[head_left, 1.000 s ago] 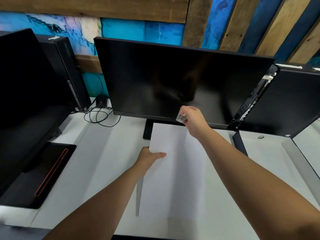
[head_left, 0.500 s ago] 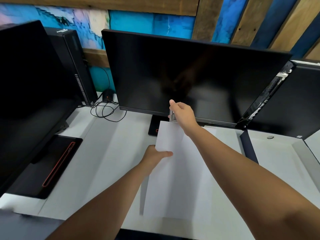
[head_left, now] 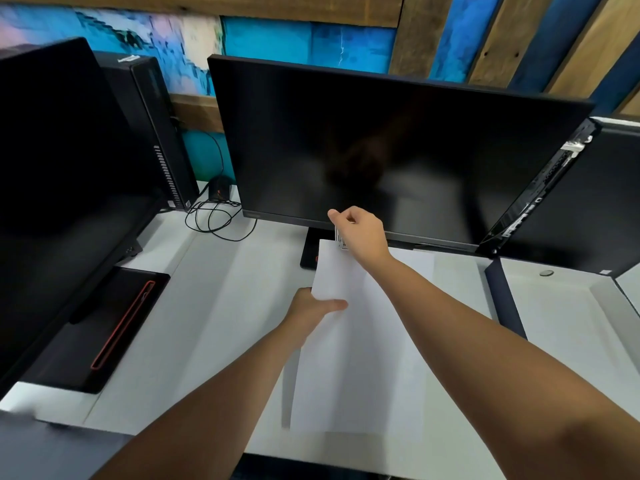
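A white sheet of paper (head_left: 349, 358) is lifted off the white desk (head_left: 214, 306) in front of the middle monitor (head_left: 381, 150). My left hand (head_left: 313, 308) pinches the sheet's left edge, thumb on top. My right hand (head_left: 362, 233) grips a small clear, silvery object (head_left: 340, 241) at the paper's top edge, just below the monitor's lower bezel. What the small object is cannot be told; most of it is hidden by my fingers.
A second dark monitor (head_left: 59, 188) and its flat black base (head_left: 100, 327) stand at the left, with a black tower PC (head_left: 152, 133) and a coiled black cable (head_left: 214, 218) behind. Another black computer case (head_left: 581, 199) leans at the right.
My right hand has moved left along the paper's top edge with the small object and turned it upright. The left hand keeps its pinch. The camera shifted slightly.
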